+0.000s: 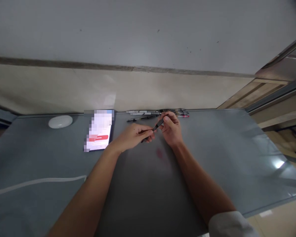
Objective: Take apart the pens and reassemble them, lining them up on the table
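A dark pen (159, 123) is held slantwise above the grey table (143, 184), its lower left end pointing down toward the table. My left hand (135, 135) pinches the pen's lower part between thumb and fingers. Around the thicker upper part, my right hand (171, 126) closes its thumb and fingertips. Just behind both hands, several pens (144, 113) lie along the table's far edge, some white and some dark, one with a pink tip. My right hand partly hides them.
A phone with a lit screen (100, 131) lies left of my hands. Farther left is a white oval object (60, 121). A white cable (46, 180) crosses the table's left side. A wall (128, 89) rises behind the far edge.
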